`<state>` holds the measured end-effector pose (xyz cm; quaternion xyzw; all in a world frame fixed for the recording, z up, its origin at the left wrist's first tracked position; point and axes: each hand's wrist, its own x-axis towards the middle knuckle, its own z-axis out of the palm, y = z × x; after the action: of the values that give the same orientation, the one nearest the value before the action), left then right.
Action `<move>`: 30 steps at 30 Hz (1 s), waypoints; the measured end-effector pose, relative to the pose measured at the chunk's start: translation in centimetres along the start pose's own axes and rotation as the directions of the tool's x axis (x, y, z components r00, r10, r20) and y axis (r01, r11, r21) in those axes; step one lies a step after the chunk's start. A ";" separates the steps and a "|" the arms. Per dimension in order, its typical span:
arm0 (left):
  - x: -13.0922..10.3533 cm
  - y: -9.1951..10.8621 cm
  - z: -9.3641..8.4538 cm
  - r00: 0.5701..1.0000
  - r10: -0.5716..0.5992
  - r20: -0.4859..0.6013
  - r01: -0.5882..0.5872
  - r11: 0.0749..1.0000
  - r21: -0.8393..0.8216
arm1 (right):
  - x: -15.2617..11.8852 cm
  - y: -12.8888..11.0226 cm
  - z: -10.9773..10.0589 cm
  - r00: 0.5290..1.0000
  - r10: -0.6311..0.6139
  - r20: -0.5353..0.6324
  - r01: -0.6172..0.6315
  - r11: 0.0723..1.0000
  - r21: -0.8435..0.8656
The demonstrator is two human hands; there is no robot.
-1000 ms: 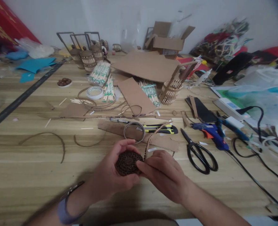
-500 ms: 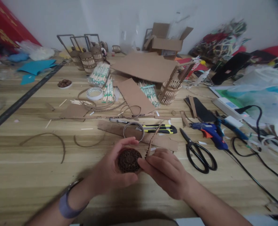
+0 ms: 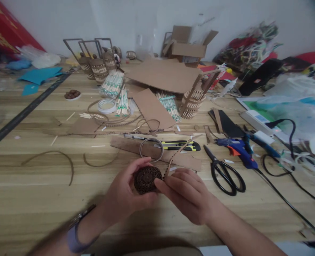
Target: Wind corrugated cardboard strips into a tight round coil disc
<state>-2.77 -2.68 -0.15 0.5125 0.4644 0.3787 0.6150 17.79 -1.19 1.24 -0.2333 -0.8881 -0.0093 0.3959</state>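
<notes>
- Disc point(image 3: 147, 180), coiled, dark brown, cupped in left hand point(image 3: 124, 193), directly left of right fingertips; round, so no long axis; broad face turned up.
- Left fingers wrapped partway round disc: fingertips along far edge, thumb along near edge.
- Right hand point(image 3: 191, 195): fingers pinched narrow on thin corrugated strip point(image 3: 171, 162), thumb tip at disc's right edge.
- Key relation: strip against disc's right edge, at right fingertips; long axis leading away from them, forward and rightward. Exact contact hidden under thumb.
- Right hand nearer to strip, left hand nearer to disc; both close together.
- Just ahead of left fingertips: grey ring point(image 3: 140, 149), over flat cardboard piece point(image 3: 128, 146); utility knife point(image 3: 170, 145) a bit farther ahead.
- Right of right fingers: scissors point(image 3: 216, 163), then glue gun point(image 3: 237, 151).
- Well left of left fingers: loose curved strip point(image 3: 71, 163) on counter point(image 3: 45, 213).
- Far ahead of right fingers: upright basket point(image 3: 191, 106).
- Possible snags: ring near left fingertips; strip's free end crossing cardboard and knife in view, resting or raised, cannot tell.
</notes>
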 end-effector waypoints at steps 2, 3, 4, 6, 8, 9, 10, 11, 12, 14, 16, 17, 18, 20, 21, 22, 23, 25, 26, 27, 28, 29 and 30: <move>0.0 -0.3 -0.2 0.999 0.017 0.038 -0.016 0.999 -0.049 | 0.1 0.0 -0.2 0.999 0.041 -0.008 -0.041 0.999 0.024; 0.1 -0.5 -0.3 0.998 0.023 0.056 -0.019 0.997 -0.070 | 0.2 0.1 -0.4 0.999 0.034 -0.012 -0.034 0.999 0.020; 0.1 -0.7 -0.5 0.997 0.025 0.076 -0.018 0.996 -0.084 | 0.2 0.1 -0.4 1.000 0.020 -0.014 -0.019 1.000 0.013; 0.3 -0.9 -0.7 0.993 0.026 0.119 -0.016 0.997 -0.079 | 0.2 0.2 -0.5 1.000 -0.002 -0.010 0.002 1.000 -0.001; 0.5 -0.9 -1.0 0.987 0.023 0.157 -0.022 1.000 -0.006 | 0.1 0.3 -0.4 1.000 -0.023 -0.001 0.023 0.999 -0.022; 0.6 -0.8 -1.2 0.985 0.016 0.173 -0.025 0.998 0.052 | 0.1 0.4 -0.2 0.999 -0.035 -0.002 0.034 0.999 -0.031; 0.7 -0.6 -1.2 0.984 0.005 0.180 -0.027 0.993 0.117 | 0.0 0.5 -0.1 0.998 -0.056 -0.004 0.056 0.998 -0.039; 0.8 -0.3 -1.3 0.984 -0.014 0.180 -0.020 0.983 0.183 | -0.1 0.6 0.0 0.997 -0.081 -0.008 0.080 0.996 -0.045; 0.9 0.1 -1.3 0.985 -0.030 0.172 -0.013 0.969 0.245 | -0.1 0.6 0.2 0.995 -0.104 -0.006 0.103 0.994 -0.047; 0.9 0.7 -1.1 0.990 -0.048 0.132 -0.003 0.931 0.364 | -0.2 0.6 0.5 0.991 -0.131 0.012 0.132 0.990 -0.041; 0.8 1.2 -0.9 0.994 -0.035 0.102 -0.014 0.896 0.443 | -0.3 0.6 0.7 0.989 -0.146 0.027 0.147 0.989 -0.032; 0.7 1.4 -0.8 0.995 -0.022 0.099 -0.027 0.885 0.464 | -0.3 0.5 0.9 0.988 -0.153 0.036 0.154 0.988 -0.029; 0.7 1.5 -0.7 0.995 -0.007 0.100 -0.042 0.878 0.477 | -0.3 0.5 0.9 0.986 -0.160 0.042 0.162 0.987 -0.027; 0.6 1.5 -0.5 0.995 0.019 0.097 -0.064 0.871 0.488 | -0.2 0.4 1.1 0.984 -0.170 0.046 0.172 0.985 -0.030; 0.6 1.4 -0.5 0.996 0.027 0.090 -0.068 0.871 0.487 | -0.1 0.3 1.1 0.984 -0.169 0.050 0.171 0.985 -0.039; 0.6 1.4 -0.5 0.996 0.029 0.079 -0.063 0.874 0.482 | -0.1 0.3 1.1 0.985 -0.166 0.054 0.169 0.984 -0.051; 0.7 1.3 -0.5 0.997 0.019 0.070 -0.049 0.883 0.467 | 0.0 0.3 1.1 0.985 -0.162 0.058 0.166 0.984 -0.069; 0.8 1.2 -0.6 0.999 -0.013 0.052 -0.009 0.912 0.411 | 0.0 0.4 1.0 0.984 -0.159 0.077 0.167 0.980 -0.106; 0.8 1.2 -0.6 0.999 -0.027 0.045 0.008 0.926 0.377 | 0.0 0.4 1.0 0.984 -0.156 0.084 0.165 0.980 -0.113; 0.9 1.2 -0.7 0.999 -0.036 0.034 0.022 0.937 0.348 | -0.1 0.6 1.0 0.986 -0.150 0.072 0.157 0.982 -0.106; 0.9 1.3 -0.8 0.999 -0.042 0.018 0.034 0.946 0.323 | -0.3 0.7 1.1 0.990 -0.132 0.050 0.136 0.987 -0.087; 0.9 1.5 -0.8 0.999 -0.038 -0.003 0.038 0.952 0.303 | -0.5 0.9 1.2 0.994 -0.104 0.018 0.105 0.993 -0.062; 0.8 1.7 -0.9 0.999 -0.030 -0.030 0.038 0.957 0.287 | -0.7 1.1 1.3 0.998 -0.063 -0.016 0.063 0.997 -0.035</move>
<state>-3.36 -1.33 1.32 0.5835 0.5311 0.3030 0.5345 17.73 -0.20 -0.37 -0.2118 -0.8914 -0.0390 0.3988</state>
